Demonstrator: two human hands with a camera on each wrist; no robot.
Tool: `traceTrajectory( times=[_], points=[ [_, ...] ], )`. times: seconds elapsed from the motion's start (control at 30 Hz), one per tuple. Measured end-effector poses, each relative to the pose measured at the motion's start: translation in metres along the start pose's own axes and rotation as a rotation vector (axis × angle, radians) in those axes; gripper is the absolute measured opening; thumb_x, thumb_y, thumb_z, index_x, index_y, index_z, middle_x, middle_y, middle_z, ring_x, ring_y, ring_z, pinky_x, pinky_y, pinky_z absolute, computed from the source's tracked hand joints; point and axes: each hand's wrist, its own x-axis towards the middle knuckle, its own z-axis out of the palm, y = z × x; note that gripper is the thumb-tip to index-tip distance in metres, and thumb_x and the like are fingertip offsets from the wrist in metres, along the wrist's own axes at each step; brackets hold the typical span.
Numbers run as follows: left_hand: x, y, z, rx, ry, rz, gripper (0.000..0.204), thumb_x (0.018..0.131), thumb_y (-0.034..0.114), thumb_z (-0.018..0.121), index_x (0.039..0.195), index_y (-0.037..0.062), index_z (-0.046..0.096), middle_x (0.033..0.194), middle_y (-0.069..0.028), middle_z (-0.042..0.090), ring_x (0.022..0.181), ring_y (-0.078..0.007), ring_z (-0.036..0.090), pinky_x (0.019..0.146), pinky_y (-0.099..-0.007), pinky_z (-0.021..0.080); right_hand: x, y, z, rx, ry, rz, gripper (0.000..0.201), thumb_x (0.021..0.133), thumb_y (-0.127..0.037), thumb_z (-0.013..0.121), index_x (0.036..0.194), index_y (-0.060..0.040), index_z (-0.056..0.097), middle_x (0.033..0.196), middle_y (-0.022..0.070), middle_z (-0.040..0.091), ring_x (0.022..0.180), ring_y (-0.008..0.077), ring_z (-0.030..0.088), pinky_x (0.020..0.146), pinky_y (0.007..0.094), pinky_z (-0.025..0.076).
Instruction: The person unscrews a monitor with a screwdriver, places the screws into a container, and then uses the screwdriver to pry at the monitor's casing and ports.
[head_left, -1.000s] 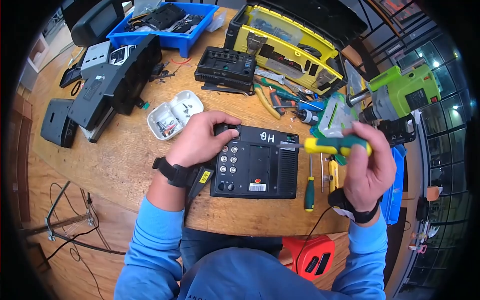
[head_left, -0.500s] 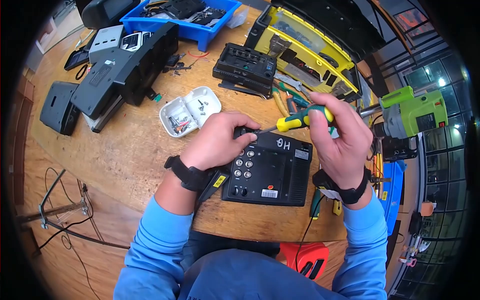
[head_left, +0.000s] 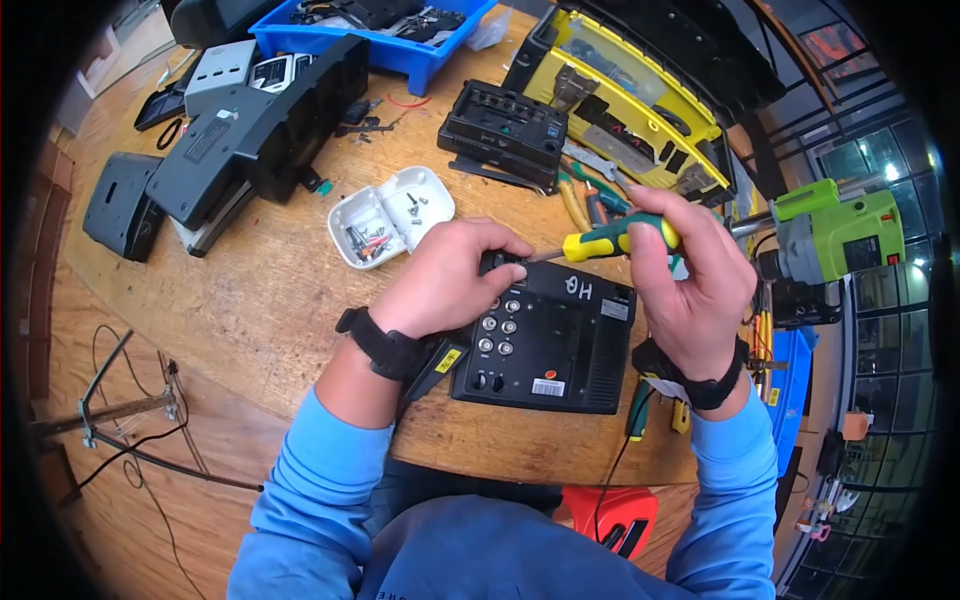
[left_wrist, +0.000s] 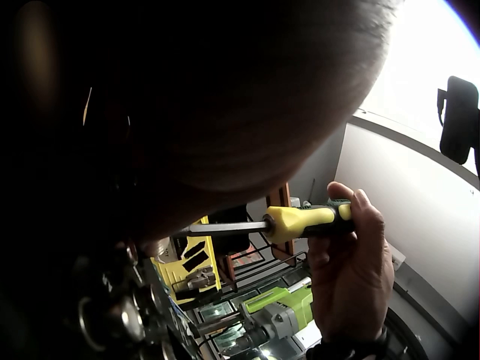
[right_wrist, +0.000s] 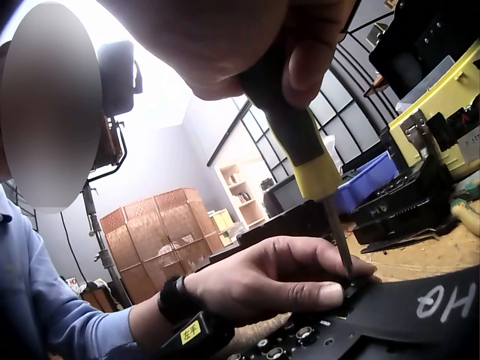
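A black electronic device (head_left: 600, 345) with round metal connectors and "HQ" in white lies on the wooden table. At its far left corner, my left hand (head_left: 440, 280) grips the edge with thumb and forefinger. My right hand (head_left: 700, 290) holds a green-and-yellow screwdriver (head_left: 598, 243) by the handle. In the right wrist view the screwdriver shaft (right_wrist: 339, 232) slants down between the left thumb and forefinger, its tip at the device's corner. The left wrist view shows the same shaft (left_wrist: 225, 228) from the side; the left hand darkens much of that picture.
A white two-part box (head_left: 425, 190) of screws stands beyond the left hand. Behind are another black device (head_left: 505, 130), a blue bin (head_left: 420, 70) and a yellow toolbox (head_left: 640, 125). Pliers (head_left: 575, 205) lie behind the screwdriver; a green drill (head_left: 850, 230) is at right.
My right hand has carried the screwdriver leftward, from over the device's right side to its far left corner, where it stays. The left hand keeps hold of that corner. The head view has shifted.
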Motion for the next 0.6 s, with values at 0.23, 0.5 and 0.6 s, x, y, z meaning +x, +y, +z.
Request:
traceTrajectory(
  times=[0.23, 0.5, 0.6],
  points=[
    [0.001, -0.003, 0.001, 0.013, -0.007, 0.020, 0.025, 0.093, 0.006, 0.080, 0.118, 0.0038, 0.080, 0.109, -0.0125, 0.079, 0.102, -0.0224, 0.074, 0.092, -0.0338, 0.056, 0.000, -0.005, -0.001, -0.004, -0.021, 0.032, 0.029, 0.093, -0.007, 0.082, 0.121, -0.0009, 0.076, 0.103, 0.0125, 0.077, 0.075, 0.0143, 0.069, 0.063, 0.0262, 0.055],
    [0.000, 0.000, 0.000, -0.006, -0.002, 0.022, 0.026, 0.093, 0.006, 0.080, 0.119, 0.0040, 0.080, 0.108, -0.0118, 0.078, 0.100, -0.0217, 0.073, 0.090, -0.0339, 0.056, 0.014, -0.004, 0.004, 0.144, -0.077, -0.012, 0.030, 0.094, -0.004, 0.080, 0.124, -0.0032, 0.075, 0.108, 0.0139, 0.076, 0.081, 0.0168, 0.071, 0.066, 0.0272, 0.057],
    [0.000, -0.003, 0.001, -0.025, 0.005, 0.038, 0.027, 0.093, 0.006, 0.080, 0.120, 0.0047, 0.079, 0.107, -0.0116, 0.078, 0.098, -0.0217, 0.073, 0.088, -0.0339, 0.055, 0.016, -0.005, 0.005, 0.104, -0.081, 0.016, 0.031, 0.093, -0.004, 0.081, 0.124, -0.0043, 0.075, 0.102, 0.0112, 0.075, 0.080, 0.0165, 0.070, 0.065, 0.0280, 0.056]
  ],
)
